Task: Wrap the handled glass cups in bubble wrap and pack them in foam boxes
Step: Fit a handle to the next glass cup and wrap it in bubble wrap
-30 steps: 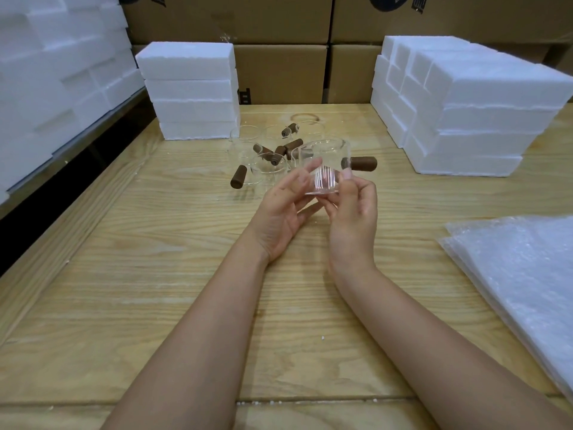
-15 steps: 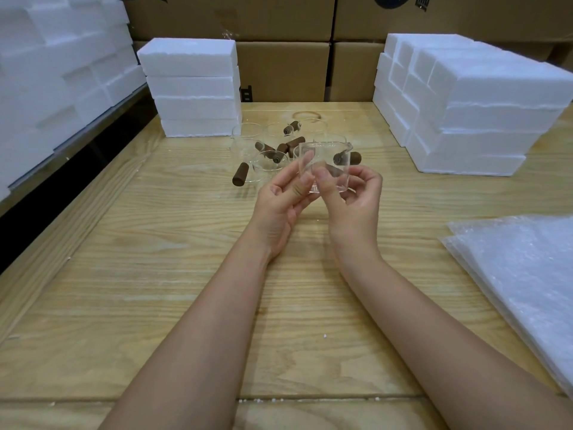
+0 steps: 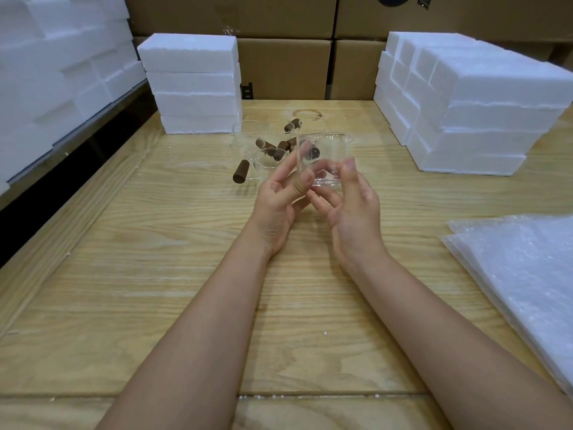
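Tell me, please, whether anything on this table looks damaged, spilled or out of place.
Nothing looks broken or spilled. Minor oddities only: white foam crumbs lie scattered along the front seam of the table, and a faint ring mark sits on the wood behind the loose cups.

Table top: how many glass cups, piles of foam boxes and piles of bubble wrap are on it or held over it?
Held glass cup: 1
Loose glass cups, counted by their brown handles: 5
Foam box piles: 2
Bubble wrap piles: 1
Total: 9
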Available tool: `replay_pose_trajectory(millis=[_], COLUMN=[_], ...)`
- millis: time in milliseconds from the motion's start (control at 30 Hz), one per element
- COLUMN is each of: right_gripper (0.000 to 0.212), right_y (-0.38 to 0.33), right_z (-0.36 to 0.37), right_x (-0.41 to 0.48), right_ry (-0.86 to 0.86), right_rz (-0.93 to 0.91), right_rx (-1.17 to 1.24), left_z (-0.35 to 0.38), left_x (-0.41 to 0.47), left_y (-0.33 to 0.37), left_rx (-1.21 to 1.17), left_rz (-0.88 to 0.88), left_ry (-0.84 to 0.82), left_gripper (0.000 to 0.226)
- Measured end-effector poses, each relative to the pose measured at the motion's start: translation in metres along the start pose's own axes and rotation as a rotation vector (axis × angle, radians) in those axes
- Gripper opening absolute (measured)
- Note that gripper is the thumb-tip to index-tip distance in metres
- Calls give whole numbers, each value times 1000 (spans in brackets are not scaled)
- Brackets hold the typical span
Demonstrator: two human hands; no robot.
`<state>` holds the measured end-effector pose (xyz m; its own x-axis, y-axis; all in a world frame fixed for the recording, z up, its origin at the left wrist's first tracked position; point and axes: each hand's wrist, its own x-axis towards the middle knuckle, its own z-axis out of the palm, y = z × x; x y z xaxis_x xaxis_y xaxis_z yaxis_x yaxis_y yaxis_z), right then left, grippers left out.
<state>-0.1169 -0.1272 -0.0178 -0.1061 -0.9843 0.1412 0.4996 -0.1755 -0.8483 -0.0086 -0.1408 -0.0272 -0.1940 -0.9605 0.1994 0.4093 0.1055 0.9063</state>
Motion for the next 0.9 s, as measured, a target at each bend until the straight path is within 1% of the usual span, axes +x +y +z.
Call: replay_pose_trajectory(millis=[100,167,233,333,400,433,467,533,567,600,667,700,767,800,900], right_gripper=[37,36,36,40,37,35,35,38,40,38,23,20,27,31,45], right_y=[0,0,-1,0,2,3,3,2,0,-1,-3,-4,-6,-6,-5], right_z=[-1,-4,-6,-8,-9,-9,-8,-7,-6,-6,-5,-5,-4,-3,-3], right_x=[1,4,5,5,6,6,6,6,6,6,6,7,7,6,4], right_ry=[72,107,133,101,79,77,76,73,72,66,38,28,29,37,45], right_rz=[21,-28,-94,-117,-125,-134,-141,-124,-102,-78,-47,-38,-16,1,53], right_rx=[-39,-64,-157,-198,-211,-218,-210,-138,-87,-30,65,91,118,121,108], left_z=[-1,-2,-2,-2,-1,0,1,3,4,6,7,8,8,7,5], left_x=[1,2,4,6,5,5,5,4,3,3,2,1,0,0,1], left_y=[-2,-5,-8,-12,-13,-13,-12,-9,-8,-6,-5,-4,-4,-4,-7], left_rx=[-1,0,35,66,38,21,7,-15,-27,-43,-72,-73,-51,-30,23], left_rz=[33,57,79,114,119,116,111,93,83,72,51,42,21,12,9], left_ry=[28,44,74,87,90,96,104,107,109,111,100,91,56,39,52], left_gripper=[82,79,73,60,59,61,68,88,93,96,97,97,96,92,63])
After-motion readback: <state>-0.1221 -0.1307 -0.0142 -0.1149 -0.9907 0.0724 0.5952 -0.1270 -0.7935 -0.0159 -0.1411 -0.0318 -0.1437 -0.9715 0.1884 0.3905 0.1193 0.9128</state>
